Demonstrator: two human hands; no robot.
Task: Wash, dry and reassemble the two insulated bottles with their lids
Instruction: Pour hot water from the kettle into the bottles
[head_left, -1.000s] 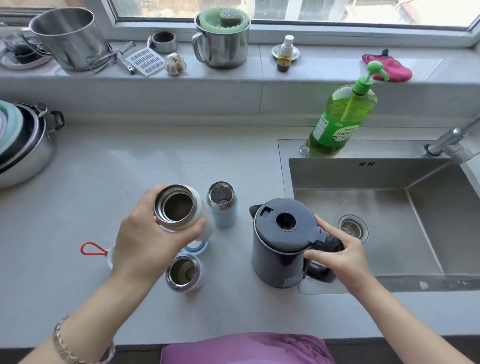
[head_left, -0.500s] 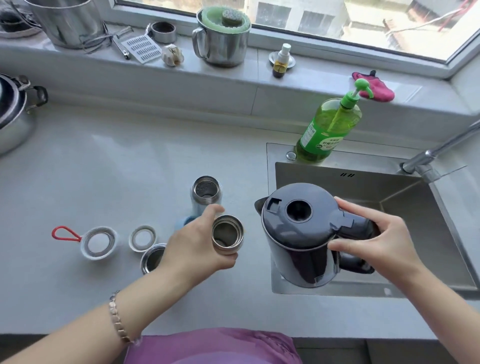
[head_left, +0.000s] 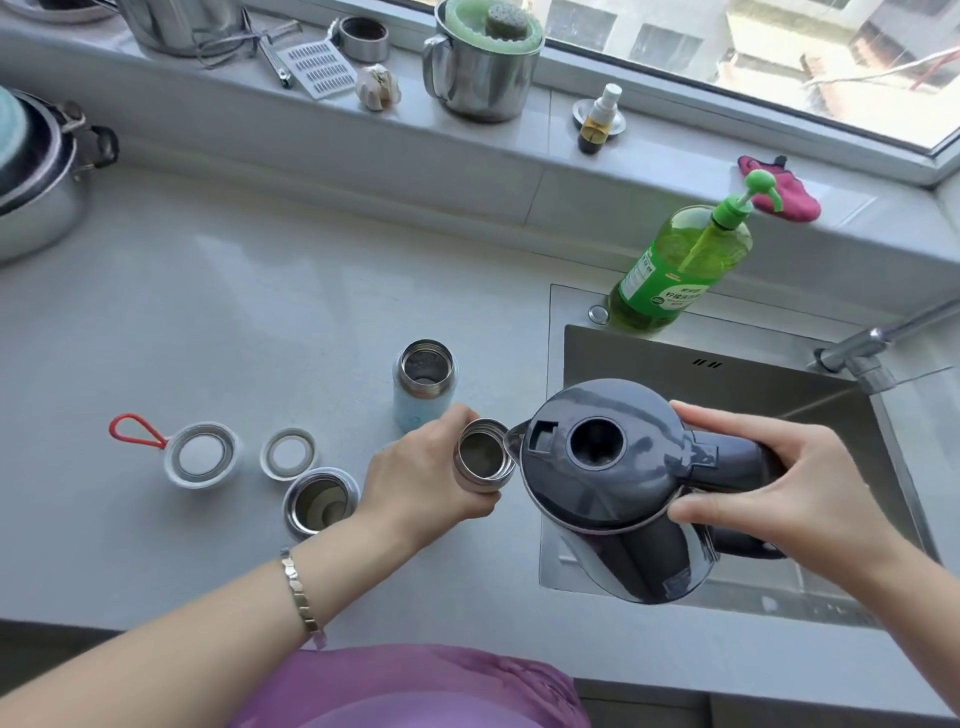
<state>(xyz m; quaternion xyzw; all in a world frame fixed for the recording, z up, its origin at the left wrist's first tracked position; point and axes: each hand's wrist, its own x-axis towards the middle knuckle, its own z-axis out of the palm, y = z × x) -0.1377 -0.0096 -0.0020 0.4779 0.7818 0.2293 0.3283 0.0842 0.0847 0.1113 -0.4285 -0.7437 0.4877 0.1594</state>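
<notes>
My left hand (head_left: 426, 475) grips an open steel-mouthed bottle (head_left: 483, 457) beside the sink's left edge. My right hand (head_left: 779, 488) holds the handle of a dark grey kettle (head_left: 602, 467), lifted and tilted left so its spout touches the bottle's mouth. A second bottle (head_left: 423, 382), pale blue with a steel neck, stands open on the counter just behind. Left of my hand lie a steel cup-like part (head_left: 319, 501), a white ring lid (head_left: 288, 452) and a white lid with a red loop (head_left: 200, 457).
The steel sink (head_left: 727, 374) lies under the kettle, with a tap (head_left: 878, 343) at right and a green soap bottle (head_left: 675, 270) behind. A steel pot (head_left: 36, 182) sits at far left. The windowsill holds a steel mug (head_left: 480, 62), a pink cloth (head_left: 779, 192) and small items.
My left hand carried the bottle rightward to the sink edge. My right hand lifted the kettle off the counter and tilted its spout to the bottle's mouth.
</notes>
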